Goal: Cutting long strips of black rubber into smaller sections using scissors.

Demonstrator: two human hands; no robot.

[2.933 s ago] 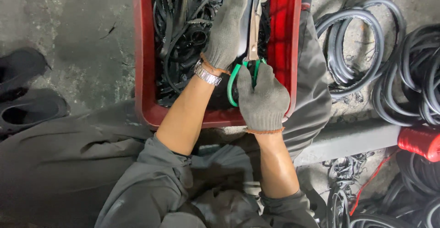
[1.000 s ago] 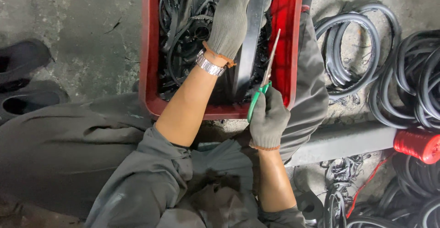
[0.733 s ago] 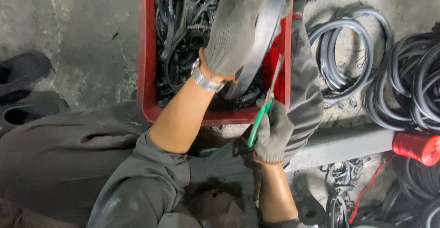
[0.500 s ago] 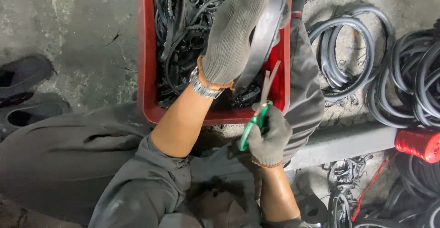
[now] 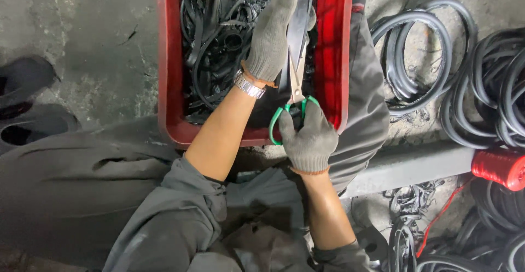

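Green-handled scissors [image 5: 292,105] sit clamped in my right hand [image 5: 309,141], blades on the black rubber strip [image 5: 298,28] that my left hand [image 5: 270,39] grips over the red crate [image 5: 331,59]; a twisting strip could steer the blades into my glove.
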